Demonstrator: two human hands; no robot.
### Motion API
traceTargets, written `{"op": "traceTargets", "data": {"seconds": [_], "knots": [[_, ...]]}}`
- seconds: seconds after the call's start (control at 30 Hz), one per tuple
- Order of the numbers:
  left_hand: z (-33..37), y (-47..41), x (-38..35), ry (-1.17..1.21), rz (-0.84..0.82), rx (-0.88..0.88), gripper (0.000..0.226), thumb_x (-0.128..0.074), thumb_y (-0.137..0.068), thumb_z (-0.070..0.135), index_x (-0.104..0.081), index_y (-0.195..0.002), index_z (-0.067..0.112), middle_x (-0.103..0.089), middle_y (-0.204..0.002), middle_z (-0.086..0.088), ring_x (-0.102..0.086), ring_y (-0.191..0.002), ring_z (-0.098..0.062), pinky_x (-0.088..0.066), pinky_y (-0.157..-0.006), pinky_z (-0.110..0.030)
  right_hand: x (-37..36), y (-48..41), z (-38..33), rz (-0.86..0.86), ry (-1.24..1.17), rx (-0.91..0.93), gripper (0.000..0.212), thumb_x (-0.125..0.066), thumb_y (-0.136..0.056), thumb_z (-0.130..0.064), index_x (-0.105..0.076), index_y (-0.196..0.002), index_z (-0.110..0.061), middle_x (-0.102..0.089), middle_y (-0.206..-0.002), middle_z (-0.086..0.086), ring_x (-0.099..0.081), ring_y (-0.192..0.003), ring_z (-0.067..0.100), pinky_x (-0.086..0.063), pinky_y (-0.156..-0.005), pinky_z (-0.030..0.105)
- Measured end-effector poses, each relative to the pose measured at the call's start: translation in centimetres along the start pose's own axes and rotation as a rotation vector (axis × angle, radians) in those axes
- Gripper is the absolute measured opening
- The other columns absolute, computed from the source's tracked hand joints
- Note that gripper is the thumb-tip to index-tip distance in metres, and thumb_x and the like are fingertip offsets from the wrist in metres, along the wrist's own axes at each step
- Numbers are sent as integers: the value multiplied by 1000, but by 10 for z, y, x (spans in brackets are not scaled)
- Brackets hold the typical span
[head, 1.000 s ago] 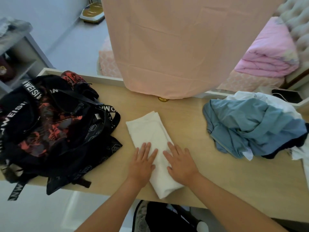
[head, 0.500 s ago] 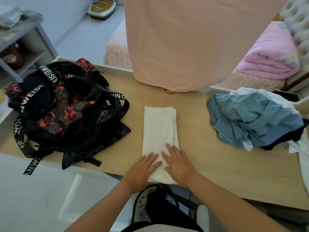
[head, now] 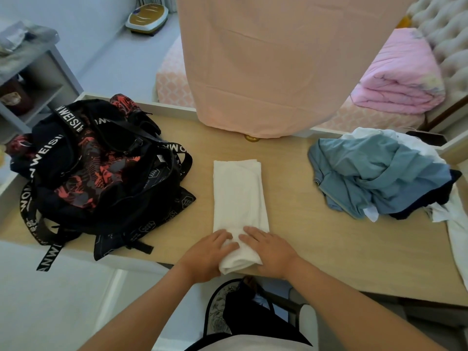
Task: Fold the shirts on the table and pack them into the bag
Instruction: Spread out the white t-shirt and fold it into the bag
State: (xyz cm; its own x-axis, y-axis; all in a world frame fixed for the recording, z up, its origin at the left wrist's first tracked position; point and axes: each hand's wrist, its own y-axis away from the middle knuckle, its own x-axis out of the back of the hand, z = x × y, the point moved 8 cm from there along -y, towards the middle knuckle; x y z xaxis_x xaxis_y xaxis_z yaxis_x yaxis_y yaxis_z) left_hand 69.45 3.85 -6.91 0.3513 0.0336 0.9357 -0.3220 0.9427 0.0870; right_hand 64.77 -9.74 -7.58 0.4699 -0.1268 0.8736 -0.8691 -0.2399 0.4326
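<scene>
My left hand [head: 206,253], right hand [head: 269,252]: fingers [head: 224,236] curling round near end of white shirt [head: 239,193], lying mid-worktop [head: 316,249]. Risk: am pulling unevenly, layers slipping, fold skewing.

Soft even daylight, faint shadows, wide-angle edge bending.

The table [head: 316,249] bears a black bag [head: 101,173] at 9 o'clock, 1 folded white shirt [head: 238,193] running from the middle to the 6 o'clock edge, a heap [head: 379,173] of loose shirts at 3 o'clock and a small gold thing [head: 251,138] at 12 o'clock.
</scene>
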Motion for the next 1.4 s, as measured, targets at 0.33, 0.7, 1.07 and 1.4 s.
{"op": "traceTargets", "data": {"seconds": [0.33,0.7,1.07,1.4], "knots": [[-8,2,20,332,254,197,26,-61,-92,27,-59,-117,19,-63,-110,0,-62,-96,-20,-52,-82,-32,-8,4,2,28,-173,13,116,-65,-69,-49,10,-156,-35,8,-166,-5,-2,-151,13,-23,-115,38],[-47,-19,59,857,409,593,77,-76,-82,36,-28,-142,34,-55,-124,20,-57,-106,5,-49,-84,-18,59,-23,63,313,-823,-356,37,-68,-89,-41,-62,-123,-29,-67,-111,-12,-64,-101,14,-53,-85,33],[-39,-74,84,-136,503,358,34,-57,-92,25,-59,-126,18,-54,-135,-6,-50,-122,-27,-37,-99,-39,55,-54,93,259,-669,-792,60,-29,-99,-63,-64,-111,-15,-68,-112,7,-63,-102,29,-48,-81,36],[-62,-89,22,14,34,339,67,4,-99,55,-13,-157,24,-1,-163,4,3,-151,-15,7,-121,-36,64,-65,47,542,36,67,67,-44,-97,-51,-34,-153,-15,-28,-161,10,-23,-149,25,-22,-120,43]]}}
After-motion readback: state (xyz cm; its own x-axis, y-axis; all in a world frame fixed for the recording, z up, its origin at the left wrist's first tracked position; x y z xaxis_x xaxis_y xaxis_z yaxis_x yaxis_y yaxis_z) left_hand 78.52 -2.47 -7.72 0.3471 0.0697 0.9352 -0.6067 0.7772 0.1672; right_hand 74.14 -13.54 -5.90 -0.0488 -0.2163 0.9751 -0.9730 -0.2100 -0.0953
